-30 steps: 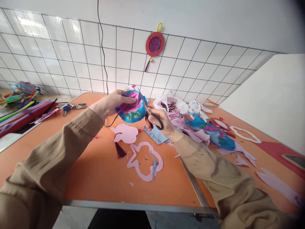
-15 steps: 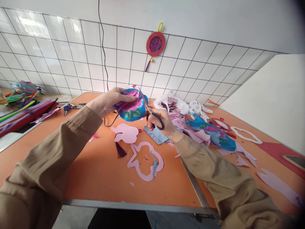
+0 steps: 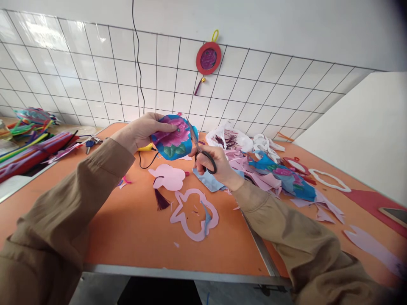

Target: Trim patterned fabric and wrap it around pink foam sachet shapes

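My left hand pinches a blue piece of fabric printed with a pink flower and green leaves, thumb on top. My right hand grips black-handled scissors, blades pointing up at the fabric's right edge. A narrow blue strip shows beyond the blades. Below the fabric, a pink cut-out shape with a dark purple tassel lies on the orange table. Nearer to me is a pink outline frame with a thin blue scrap on it.
Paper and fabric scraps pile up on the right, beside a white plastic bag. A white frame lies farther right. Keys and pipe cleaners are at left. A round red ornament hangs on the tiled wall.
My left hand and the fabric have shifted slightly left and turned, showing more of the flower. A yellow tool now shows below my left hand. The scissors stay at the fabric's right edge.
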Available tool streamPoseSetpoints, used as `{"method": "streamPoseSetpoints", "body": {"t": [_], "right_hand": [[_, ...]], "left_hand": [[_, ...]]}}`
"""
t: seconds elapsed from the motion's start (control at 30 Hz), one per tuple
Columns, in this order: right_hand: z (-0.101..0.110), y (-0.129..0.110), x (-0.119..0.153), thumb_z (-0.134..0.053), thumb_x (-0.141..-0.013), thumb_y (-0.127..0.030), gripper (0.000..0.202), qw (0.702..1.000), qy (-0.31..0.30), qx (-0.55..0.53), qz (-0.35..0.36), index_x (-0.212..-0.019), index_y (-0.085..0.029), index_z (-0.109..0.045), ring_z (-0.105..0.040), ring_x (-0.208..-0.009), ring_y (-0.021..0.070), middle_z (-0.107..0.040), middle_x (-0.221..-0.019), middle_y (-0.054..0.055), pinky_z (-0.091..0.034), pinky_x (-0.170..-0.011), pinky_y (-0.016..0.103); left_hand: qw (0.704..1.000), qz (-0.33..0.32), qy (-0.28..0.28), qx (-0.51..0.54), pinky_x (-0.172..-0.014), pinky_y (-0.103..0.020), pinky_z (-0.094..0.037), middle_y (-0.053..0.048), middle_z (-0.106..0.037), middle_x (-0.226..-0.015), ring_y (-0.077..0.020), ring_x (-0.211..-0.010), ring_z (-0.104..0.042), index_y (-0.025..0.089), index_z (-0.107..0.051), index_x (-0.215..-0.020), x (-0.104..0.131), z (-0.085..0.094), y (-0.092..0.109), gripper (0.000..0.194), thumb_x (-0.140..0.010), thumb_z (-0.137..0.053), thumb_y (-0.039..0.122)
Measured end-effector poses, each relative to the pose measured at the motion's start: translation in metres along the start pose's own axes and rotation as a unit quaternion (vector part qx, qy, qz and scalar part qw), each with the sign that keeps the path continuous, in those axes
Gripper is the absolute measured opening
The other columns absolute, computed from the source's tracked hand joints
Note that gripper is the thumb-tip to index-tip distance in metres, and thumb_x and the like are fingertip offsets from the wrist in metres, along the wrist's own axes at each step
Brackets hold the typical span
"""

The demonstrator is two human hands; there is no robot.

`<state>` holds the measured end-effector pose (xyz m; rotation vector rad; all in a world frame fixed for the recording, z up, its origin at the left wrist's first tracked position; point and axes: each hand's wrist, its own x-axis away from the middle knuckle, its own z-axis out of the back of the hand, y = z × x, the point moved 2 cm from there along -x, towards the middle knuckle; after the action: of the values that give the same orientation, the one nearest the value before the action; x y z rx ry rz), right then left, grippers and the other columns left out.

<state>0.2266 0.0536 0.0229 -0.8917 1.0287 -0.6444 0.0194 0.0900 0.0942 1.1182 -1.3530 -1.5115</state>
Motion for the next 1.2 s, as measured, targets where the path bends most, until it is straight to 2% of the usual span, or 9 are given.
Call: {"method": "streamPoseSetpoints", "body": {"t": [0.17,0.37,0.57,0.77,0.97,1.1,1.2], "right_hand": [[-0.001,-0.002,0.000,-0.069,-0.081,-0.050,0.035,1.000,-0.005,-0.008,-0.010,-0.085,-0.016,-0.065,-0.052,-0.040,0.0097,-0.055,-0.048,-0.005,-0.040,-0.042,0.024],[-0.003,0.000,0.001,-0.072,-0.078,-0.056,0.042,0.999,-0.007,-0.024,-0.020,-0.083,-0.015,-0.064,-0.053,-0.042,0.0111,-0.054,-0.047,-0.005,-0.039,-0.041,0.023],[-0.002,0.009,0.001,-0.071,-0.076,-0.067,0.054,0.998,-0.019,-0.051,-0.013,-0.088,-0.015,-0.064,-0.055,-0.042,0.0109,-0.059,-0.051,-0.003,-0.043,-0.044,0.024],[-0.001,0.008,0.001,-0.072,-0.073,-0.070,0.057,0.996,-0.040,-0.077,-0.014,-0.087,-0.015,-0.062,-0.060,-0.048,0.0125,-0.064,-0.057,0.000,-0.047,-0.047,0.024],[0.000,0.006,0.001,-0.071,-0.076,-0.068,0.056,0.997,-0.039,-0.072,-0.004,-0.089,-0.014,-0.062,-0.060,-0.048,0.0125,-0.063,-0.058,-0.001,-0.047,-0.048,0.025],[0.000,0.006,0.002,-0.071,-0.077,-0.067,0.055,0.996,-0.036,-0.077,0.003,-0.088,-0.014,-0.063,-0.060,-0.048,0.0120,-0.063,-0.058,-0.001,-0.046,-0.047,0.024],[0.000,0.007,0.002,-0.071,-0.075,-0.069,0.056,0.997,-0.025,-0.075,-0.008,-0.088,-0.014,-0.063,-0.059,-0.047,0.0121,-0.063,-0.057,-0.001,-0.046,-0.047,0.024]], "left_hand": [[0.999,-0.003,0.001,0.035,-0.076,-0.028,-0.057,-0.007,-0.075,-0.079,-0.0166,-0.074,-0.069,0.014,-0.073,-0.074,0.003,0.000,0.004,0.002,-0.075,-0.074,0.012],[0.997,-0.012,0.025,0.066,-0.080,-0.030,-0.058,-0.006,-0.074,-0.079,-0.0166,-0.076,-0.070,0.013,-0.073,-0.077,0.002,0.003,0.005,0.003,-0.079,-0.071,0.012],[0.997,-0.014,0.033,0.065,-0.081,-0.033,-0.058,-0.004,-0.073,-0.073,-0.0208,-0.082,-0.072,0.015,-0.071,-0.075,-0.003,0.004,-0.001,0.005,-0.075,-0.075,0.016],[0.998,-0.028,0.026,0.058,-0.074,-0.031,-0.059,-0.006,-0.072,-0.073,-0.0228,-0.081,-0.073,0.014,-0.070,-0.073,-0.002,-0.002,-0.004,0.008,-0.072,-0.078,0.015],[0.999,-0.020,0.019,0.045,-0.065,-0.026,-0.059,-0.005,-0.070,-0.068,-0.0174,-0.068,-0.070,0.014,-0.070,-0.069,-0.006,-0.005,-0.010,0.009,-0.070,-0.079,0.015],[0.998,-0.025,0.033,0.051,-0.065,-0.025,-0.059,-0.006,-0.071,-0.071,-0.0161,-0.067,-0.070,0.014,-0.070,-0.070,-0.008,-0.006,-0.014,0.011,-0.071,-0.080,0.018],[0.998,-0.022,0.006,0.052,-0.068,-0.027,-0.061,-0.006,-0.072,-0.075,-0.0197,-0.073,-0.073,0.014,-0.071,-0.075,-0.006,-0.008,-0.012,0.010,-0.072,-0.080,0.017]]}}
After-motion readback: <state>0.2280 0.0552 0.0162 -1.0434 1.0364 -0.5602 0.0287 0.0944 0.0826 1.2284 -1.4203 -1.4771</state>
